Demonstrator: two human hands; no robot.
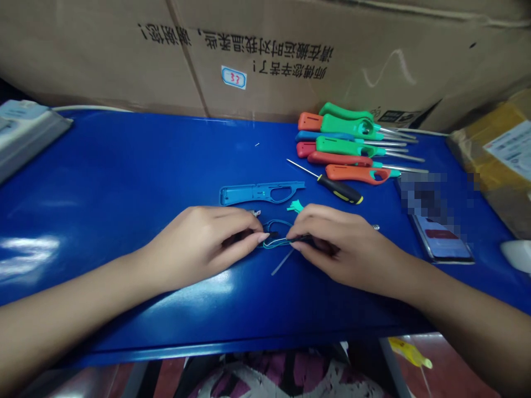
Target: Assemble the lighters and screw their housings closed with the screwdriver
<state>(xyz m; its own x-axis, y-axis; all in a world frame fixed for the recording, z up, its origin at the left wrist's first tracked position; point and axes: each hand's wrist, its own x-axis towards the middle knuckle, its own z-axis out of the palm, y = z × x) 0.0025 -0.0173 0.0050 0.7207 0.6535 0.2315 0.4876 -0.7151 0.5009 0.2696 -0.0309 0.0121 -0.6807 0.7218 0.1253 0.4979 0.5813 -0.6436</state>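
Observation:
My left hand and my right hand rest on the blue table, fingertips pinched towards each other on a small part with looped blue-green wires. A thin metal rod pokes out below the right fingers. Just behind the hands lie a blue plastic half-shell, a small teal plastic piece and a tiny metal part. Both hands are closed on the wired part.
A black-and-yellow screwdriver lies behind my right hand. Several green, orange, red and blue lighter-like tools are piled at the back right. A phone lies right. Cardboard boxes stand behind; a grey device sits left.

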